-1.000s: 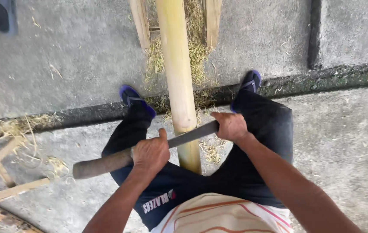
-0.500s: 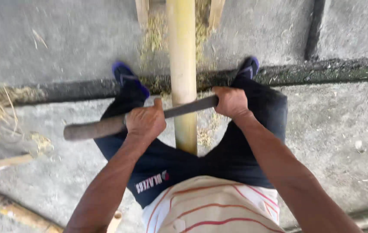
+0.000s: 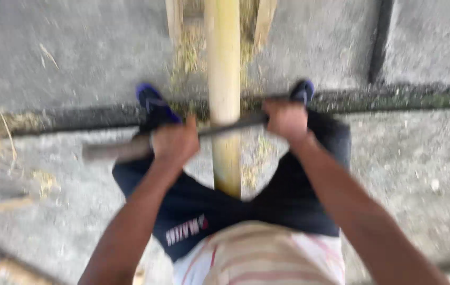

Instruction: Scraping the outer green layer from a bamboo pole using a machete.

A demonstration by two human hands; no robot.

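A: Logging the setup. The person is sitting astride a long yellow pole [image 3: 224, 79] that is running from 6 o'clock up to 12 o'clock between the knees.

B: And the hands?

A: The left hand [image 3: 174, 142] is clamping the grey handle end of a long blade [image 3: 225, 125]; the right hand [image 3: 286, 119] is clenching the far end. Both fists are closed tight on it. The blade is lying crosswise on the pole, 9 to 3 o'clock, touching its top.

B: Handling notes?

A: My judgement: the pole is looking stiff, smooth-skinned and likely slippery, so the legs are pinning it. The blade is looking rigid and fairly heavy; holding it at both ends, well apart, seems right.

B: Surroundings?

A: Straw scraps [image 3: 190, 50] are lying on the concrete floor [image 3: 77, 63] at 11 o'clock. The picture is blurring, so finer detail is unreadable.
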